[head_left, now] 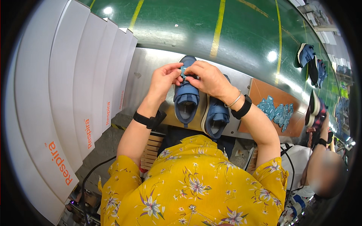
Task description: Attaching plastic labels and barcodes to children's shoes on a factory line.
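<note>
Head view looks down on two blue sneakers side by side on the steel counter (pixel 151 67), heels toward the person. Both hands meet over the left sneaker (pixel 186 96), whose long axis runs straight away from the body. Left hand (pixel 163 79) and right hand (pixel 208 78) pinch a small teal tag (pixel 183 71) at its tongue; the right sneaker (pixel 216 115) lies under the right wrist.

Matt blue cloth shoes (pixel 186 96) on dull metal bench (pixel 151 66), glossy green belt (pixel 245 34).
</note>
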`<move>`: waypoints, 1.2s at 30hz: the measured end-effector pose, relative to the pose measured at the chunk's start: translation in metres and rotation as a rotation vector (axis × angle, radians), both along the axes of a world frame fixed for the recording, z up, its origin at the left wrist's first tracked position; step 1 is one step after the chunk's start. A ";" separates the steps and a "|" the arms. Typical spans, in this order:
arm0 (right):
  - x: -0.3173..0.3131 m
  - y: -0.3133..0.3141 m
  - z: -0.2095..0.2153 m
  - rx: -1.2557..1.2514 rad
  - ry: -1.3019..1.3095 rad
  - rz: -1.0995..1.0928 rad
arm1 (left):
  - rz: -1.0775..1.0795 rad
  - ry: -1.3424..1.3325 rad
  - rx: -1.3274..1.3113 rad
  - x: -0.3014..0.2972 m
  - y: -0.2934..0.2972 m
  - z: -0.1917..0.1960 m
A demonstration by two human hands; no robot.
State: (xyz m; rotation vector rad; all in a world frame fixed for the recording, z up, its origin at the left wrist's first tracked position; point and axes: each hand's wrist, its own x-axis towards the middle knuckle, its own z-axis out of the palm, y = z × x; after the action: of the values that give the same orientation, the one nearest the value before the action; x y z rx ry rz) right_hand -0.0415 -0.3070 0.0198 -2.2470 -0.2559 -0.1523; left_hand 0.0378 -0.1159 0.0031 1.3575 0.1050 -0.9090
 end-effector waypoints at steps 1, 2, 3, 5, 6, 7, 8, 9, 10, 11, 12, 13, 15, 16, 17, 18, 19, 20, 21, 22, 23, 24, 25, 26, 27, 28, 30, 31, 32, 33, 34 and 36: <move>-0.001 0.000 -0.001 -0.001 0.001 0.000 | -0.015 0.014 -0.003 0.001 0.001 0.000; -0.001 0.002 0.000 -0.040 -0.018 -0.001 | -0.011 0.015 -0.003 -0.001 0.002 0.000; 0.000 0.003 0.001 -0.079 -0.036 -0.002 | 0.044 -0.023 0.031 -0.004 0.002 0.000; -0.002 0.005 0.003 -0.093 -0.040 0.001 | 0.100 -0.058 0.065 -0.008 0.004 -0.001; -0.002 0.006 0.003 -0.107 -0.044 0.000 | 0.031 -0.138 0.105 -0.008 0.007 -0.002; -0.003 0.007 0.002 -0.107 -0.042 0.002 | -0.038 -0.217 0.145 -0.009 0.009 -0.003; -0.004 0.006 0.001 -0.098 -0.049 -0.019 | -0.037 -0.216 0.144 -0.010 0.010 -0.003; -0.004 0.006 0.001 -0.088 -0.055 -0.040 | -0.065 -0.228 0.152 -0.010 0.010 -0.002; -0.005 0.006 0.001 -0.088 -0.054 -0.038 | -0.093 -0.241 0.159 -0.011 0.011 -0.002; -0.005 0.007 0.002 -0.080 -0.058 -0.043 | -0.089 -0.240 0.160 -0.012 0.011 -0.002; -0.004 0.007 0.003 -0.072 -0.062 -0.048 | -0.102 -0.353 0.217 -0.014 0.009 -0.004; -0.004 0.008 0.003 -0.073 -0.062 -0.044 | -0.114 -0.467 0.274 -0.015 0.008 -0.004; -0.005 0.008 0.003 -0.083 -0.063 -0.056 | -0.124 -0.537 0.301 -0.017 0.006 0.000; -0.005 0.009 0.003 -0.084 -0.063 -0.055 | -0.135 -0.609 0.329 -0.018 0.005 0.003; -0.005 0.010 0.003 -0.125 -0.085 -0.066 | -0.133 -0.608 0.329 -0.019 0.005 0.004; -0.006 0.011 0.004 -0.166 -0.108 -0.077 | -0.126 -0.655 0.336 -0.019 0.005 0.005; -0.006 0.013 0.005 -0.166 -0.107 -0.076 | -0.118 -0.702 0.343 -0.020 0.004 0.005; -0.005 0.016 0.007 -0.222 -0.148 -0.076 | -0.115 -0.701 0.344 -0.020 0.004 0.006; -0.005 0.018 0.008 -0.278 -0.189 -0.076 | -0.122 -0.764 0.373 -0.021 0.003 0.006; -0.005 0.019 0.008 -0.278 -0.189 -0.073 | -0.128 -0.828 0.401 -0.021 0.002 0.006; -0.005 0.018 0.008 -0.305 -0.168 -0.074 | -0.126 -0.827 0.401 -0.020 0.000 0.006; -0.006 0.018 0.008 -0.332 -0.146 -0.074 | -0.169 -0.877 0.452 -0.017 -0.003 0.007; -0.006 0.019 0.008 -0.333 -0.146 -0.072 | -0.213 -0.927 0.503 -0.015 -0.004 0.006; -0.005 0.018 0.007 -0.335 -0.140 -0.065 | -0.211 -0.927 0.503 -0.014 -0.004 0.006; -0.005 0.018 0.007 -0.337 -0.133 -0.058 | -0.236 -0.930 0.507 -0.013 -0.004 0.004; -0.004 0.018 0.007 -0.338 -0.133 -0.057 | -0.261 -0.933 0.510 -0.012 -0.004 0.003; -0.004 0.019 0.008 -0.300 -0.108 -0.049 | -0.281 -0.924 0.507 -0.010 -0.003 0.003; -0.004 0.019 0.008 -0.300 -0.106 -0.049 | -0.300 -0.916 0.505 -0.009 -0.003 0.003; -0.005 0.019 0.008 -0.275 -0.081 -0.062 | -0.301 -0.915 0.504 -0.010 -0.004 0.002; -0.005 0.019 0.008 -0.249 -0.055 -0.075 | -0.285 -0.910 0.499 -0.012 -0.004 0.000; -0.006 0.019 0.007 -0.250 -0.054 -0.076 | -0.269 -0.905 0.494 -0.014 -0.005 -0.002; -0.006 0.018 0.004 -0.223 -0.048 -0.080 | -0.229 -0.837 0.447 -0.018 -0.002 -0.007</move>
State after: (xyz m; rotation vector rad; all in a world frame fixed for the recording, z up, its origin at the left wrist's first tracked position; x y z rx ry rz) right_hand -0.0474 -0.2887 0.0240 -2.4787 -0.2179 -0.2307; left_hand 0.0195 -0.1183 -0.0037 2.1028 -0.5268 -0.4450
